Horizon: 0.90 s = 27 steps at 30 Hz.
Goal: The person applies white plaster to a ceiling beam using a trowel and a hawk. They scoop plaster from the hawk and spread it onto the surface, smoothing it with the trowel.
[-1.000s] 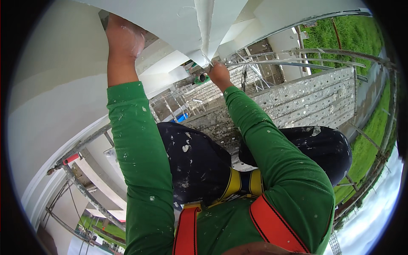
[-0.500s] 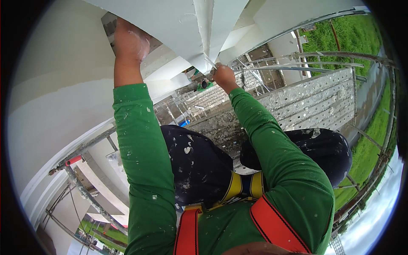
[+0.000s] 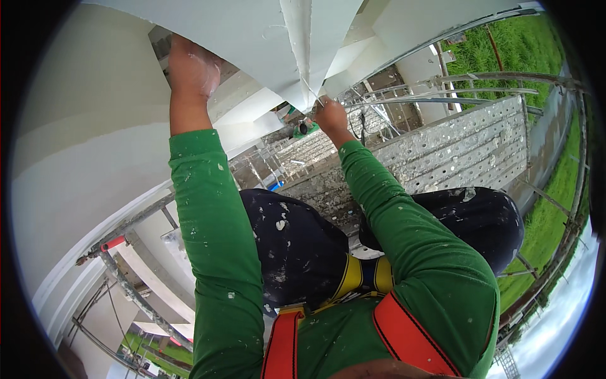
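The left hand point(image 3: 194, 71) reaches behind a white panel point(image 3: 233, 31), fingers hidden, its grip impossible to tell. The right hand point(image 3: 331, 117) is clamped on a thin tool point(image 3: 312, 91) by the panel's groove point(image 3: 298, 31); perforated planks point(image 3: 467, 142) lie below.

Noted: slim, straight, pale hand tool point(image 3: 312, 90), exact type indistinct; tilted, far end at the groove point(image 3: 300, 38) near the pointed lower corner of the white beam point(image 3: 249, 38). Contact unclear. Found smooth-faced beam, groove running lengthwise, faint curved mark left of groove.
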Each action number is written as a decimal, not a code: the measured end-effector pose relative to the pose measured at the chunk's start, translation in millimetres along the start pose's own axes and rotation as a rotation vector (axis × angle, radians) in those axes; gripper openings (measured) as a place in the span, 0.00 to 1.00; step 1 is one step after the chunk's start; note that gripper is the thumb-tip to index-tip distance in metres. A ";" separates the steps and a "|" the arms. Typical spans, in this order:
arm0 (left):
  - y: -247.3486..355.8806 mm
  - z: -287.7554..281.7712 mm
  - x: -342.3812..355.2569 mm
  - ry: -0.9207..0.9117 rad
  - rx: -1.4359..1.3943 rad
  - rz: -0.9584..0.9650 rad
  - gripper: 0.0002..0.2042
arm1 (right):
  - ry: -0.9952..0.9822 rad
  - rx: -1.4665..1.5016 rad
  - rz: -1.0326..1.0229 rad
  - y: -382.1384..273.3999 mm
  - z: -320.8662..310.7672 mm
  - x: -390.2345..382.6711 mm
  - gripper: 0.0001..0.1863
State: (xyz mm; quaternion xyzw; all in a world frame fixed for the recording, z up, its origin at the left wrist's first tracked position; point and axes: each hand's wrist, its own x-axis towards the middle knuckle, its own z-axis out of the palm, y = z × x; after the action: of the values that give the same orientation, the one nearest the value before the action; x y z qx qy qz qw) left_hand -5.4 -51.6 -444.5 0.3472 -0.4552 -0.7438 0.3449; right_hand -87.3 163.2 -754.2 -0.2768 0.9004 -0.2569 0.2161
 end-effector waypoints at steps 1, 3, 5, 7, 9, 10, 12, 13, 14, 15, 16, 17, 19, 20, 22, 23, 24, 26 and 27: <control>-1.0 -2.3 2.9 -0.035 -0.007 0.004 0.24 | -0.001 -0.017 0.002 -0.5 1.3 3.0 0.09; -3.9 -10.0 6.9 -0.082 -0.021 0.011 0.24 | -0.023 -0.056 -0.003 -8.1 -1.8 4.1 0.09; -8.0 -11.4 10.1 -0.044 -0.042 0.004 0.24 | -0.013 -0.027 0.002 -14.3 -9.1 -1.6 0.09; -8.3 -14.6 12.9 -0.031 -0.045 0.002 0.24 | -0.005 -0.013 -0.006 -24.6 -17.4 -6.5 0.08; -8.1 -17.2 12.8 -0.047 -0.034 -0.010 0.24 | 0.000 -0.021 -0.012 -31.1 -25.4 -12.4 0.08; -9.1 -17.5 12.5 -0.037 -0.039 -0.006 0.23 | 0.006 -0.022 -0.010 -33.0 -27.4 -13.2 0.08; -6.4 -10.8 9.9 -0.019 -0.049 0.005 0.23 | 0.018 -0.022 -0.006 -35.6 -30.8 -12.6 0.09; -7.3 -12.0 12.0 -0.011 -0.042 -0.007 0.22 | 0.040 -0.009 -0.027 -36.6 -32.7 -13.0 0.09; -6.7 -12.9 13.3 -0.003 -0.036 -0.018 0.22 | 0.062 0.002 -0.048 -37.6 -35.2 -15.1 0.09; -6.5 -13.6 13.9 0.005 -0.031 -0.030 0.21 | 0.084 0.013 -0.069 -38.9 -37.4 -17.5 0.09; -7.5 -14.1 13.4 0.004 -0.032 -0.027 0.21 | 0.095 0.025 -0.055 -41.4 -38.2 -20.1 0.08; -4.7 -9.1 9.2 0.004 -0.036 -0.023 0.21 | 0.106 0.035 -0.043 -44.7 -38.4 -21.8 0.08; -4.8 -8.9 10.1 -0.013 -0.043 -0.023 0.21 | 0.149 0.053 -0.057 -48.0 -42.2 -25.3 0.06; -5.1 -12.5 12.7 -0.026 -0.044 -0.026 0.21 | 0.176 0.064 -0.085 -51.0 -44.8 -28.0 0.06; -6.1 -18.5 15.8 -0.036 -0.026 -0.018 0.22 | 0.216 0.083 -0.128 -56.3 -51.2 -29.9 0.06; -5.2 -15.1 14.6 -0.037 -0.009 -0.012 0.23 | 0.230 0.087 -0.138 -57.9 -57.0 -29.9 0.05; -4.3 -11.8 13.2 -0.037 0.008 -0.005 0.24 | 0.244 0.091 -0.148 -59.9 -62.0 -30.4 0.05; -0.7 -4.4 8.0 0.022 -0.052 0.002 0.23 | 0.264 0.091 -0.179 -66.0 -67.5 -33.1 0.04; 0.2 -1.4 7.3 0.049 -0.083 0.006 0.22 | 0.276 0.091 -0.195 -69.2 -70.8 -34.3 0.04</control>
State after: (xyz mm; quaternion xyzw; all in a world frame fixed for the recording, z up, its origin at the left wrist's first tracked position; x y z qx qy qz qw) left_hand -8.0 -58.3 -446.3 0.3492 -0.4166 -0.7522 0.3723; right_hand -72.3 158.9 -650.6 -0.3150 0.8778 -0.3526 0.0765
